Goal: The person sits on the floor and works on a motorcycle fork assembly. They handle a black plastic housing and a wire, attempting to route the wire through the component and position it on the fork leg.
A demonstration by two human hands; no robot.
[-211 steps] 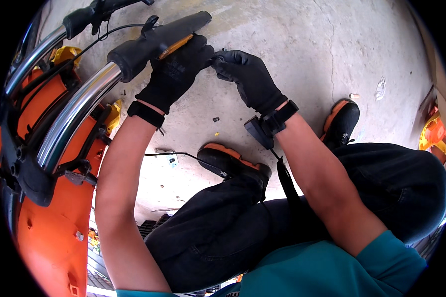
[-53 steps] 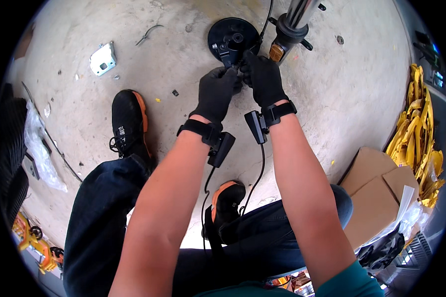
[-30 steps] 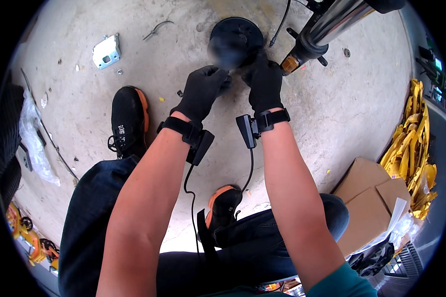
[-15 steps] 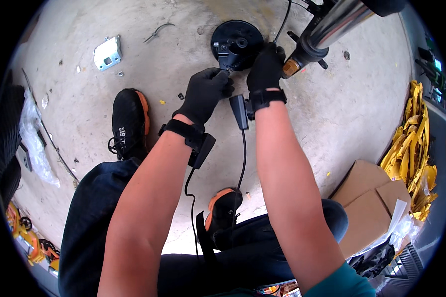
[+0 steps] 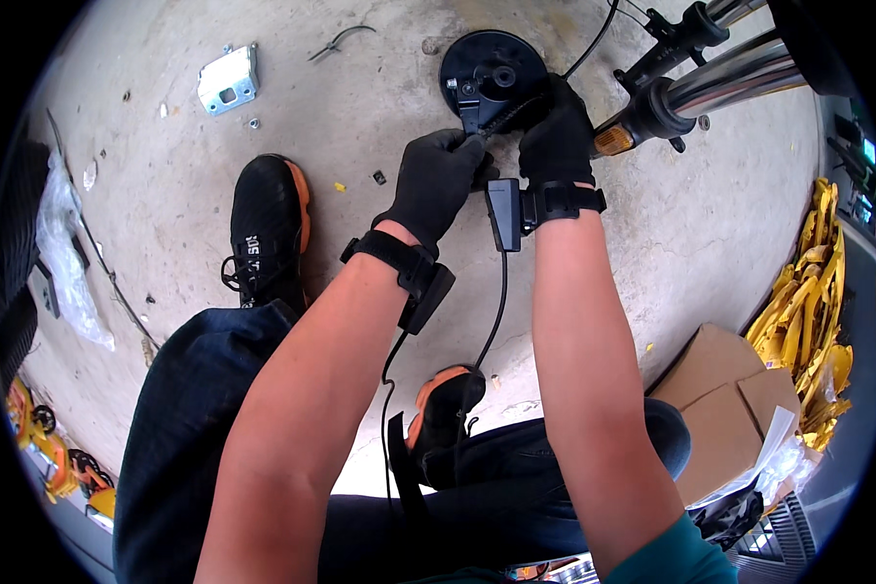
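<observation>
A round black metal plate (image 5: 487,60) with a central hub and a short lever arm lies on the floor ahead of my hands. My left hand (image 5: 428,180) is closed at the lower end of that arm; what its fingertips pinch is too small to make out. My right hand (image 5: 555,136) is closed on a black cable (image 5: 594,39) at the plate's right side, its fingertips partly hidden. A short dark ribbed piece runs diagonally between my hands. Chrome fork tubes (image 5: 735,78) with an orange reflector (image 5: 613,142) lie just right of my right hand. Both hands wear black gloves.
A silver bracket (image 5: 229,78), a zip tie (image 5: 341,37) and small nuts lie on the concrete floor (image 5: 341,107). Clear plastic wrap (image 5: 73,273) is at left. Cardboard (image 5: 711,428), yellow parts (image 5: 798,302) and my shoes (image 5: 268,219) are around me.
Seven seconds ago my hands were beside the fork at left; now they work at the round plate. Over the last second my right hand has moved forward along the plate's right side.
</observation>
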